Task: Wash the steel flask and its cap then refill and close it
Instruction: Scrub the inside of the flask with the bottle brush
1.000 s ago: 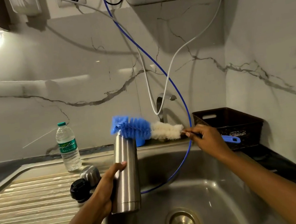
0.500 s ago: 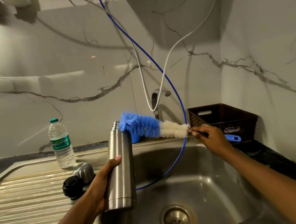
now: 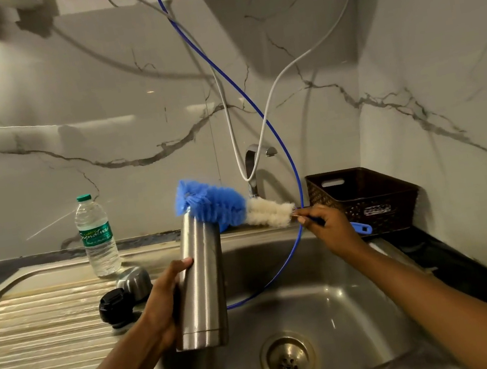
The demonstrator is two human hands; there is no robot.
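Flask (image 3: 201, 279) of bare steel stands nearly upright over the left rim of the sink (image 3: 333, 306), the left hand (image 3: 162, 307) wrapped round its lower body. Its mouth is uncapped and hidden behind the blue bristles of a bottle brush (image 3: 216, 204), whose stem the right hand (image 3: 332, 228) pinches. A steel cap (image 3: 133, 283) and black stopper (image 3: 115, 307) sit on the drainboard to the left. Beyond them, a clear water bottle (image 3: 97, 237) bears a green label reading "Signature". A dark basket (image 3: 364, 194) at far right holds something pale

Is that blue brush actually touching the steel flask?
Touching. The head view shows the blue bristles of the brush pressed over the mouth of the steel flask, hiding its rim, with no gap between them.
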